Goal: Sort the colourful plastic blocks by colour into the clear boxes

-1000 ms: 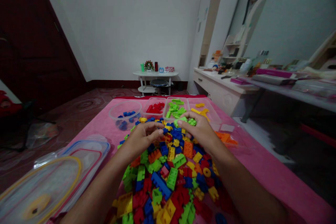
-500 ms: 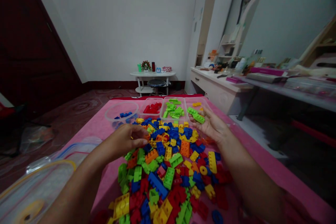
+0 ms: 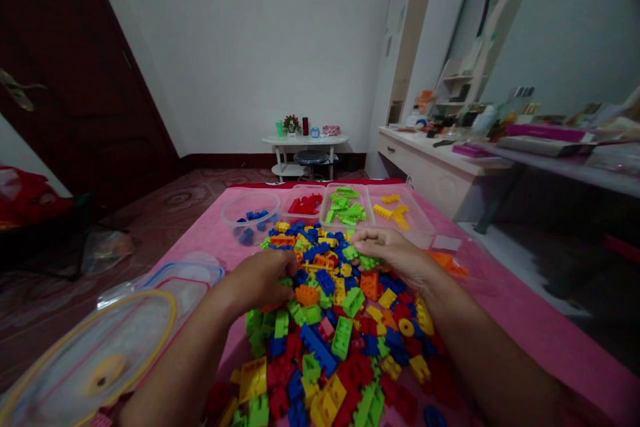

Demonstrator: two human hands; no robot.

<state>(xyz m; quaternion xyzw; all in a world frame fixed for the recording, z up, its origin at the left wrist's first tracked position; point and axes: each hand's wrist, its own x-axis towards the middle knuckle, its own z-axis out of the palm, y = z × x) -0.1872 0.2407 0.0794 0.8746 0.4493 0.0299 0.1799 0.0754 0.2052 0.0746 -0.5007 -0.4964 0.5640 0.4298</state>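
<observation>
A heap of toy building bricks [image 3: 320, 347] in red, blue, green, yellow and orange spreads over the pink cloth. My right hand [image 3: 387, 250] is closed around several green building bricks [image 3: 367, 260], low over the right side of the heap. Over the heap's left side, my left hand [image 3: 265, 273] points downward with thumb and fingers closed about a green brick [image 3: 287, 281], mostly hidden by the fingers. Behind the heap stand a round tub [image 3: 225, 213] with blue bricks, a container of red bricks [image 3: 306, 204], one of green bricks [image 3: 345, 207] and one of yellow bricks [image 3: 395, 213].
Clear lids with coloured rims [image 3: 173, 307] lie at the left edge of the pink cloth [image 3: 200, 247]. Orange pieces [image 3: 447, 263] lie in a clear container at the right. A white dressing table [image 3: 430, 163] stands beyond on the right.
My right hand has come from the yellow container back over the heap, still holding green bricks. My left hand has lowered and its fingers have closed. The view has swung slightly left.
</observation>
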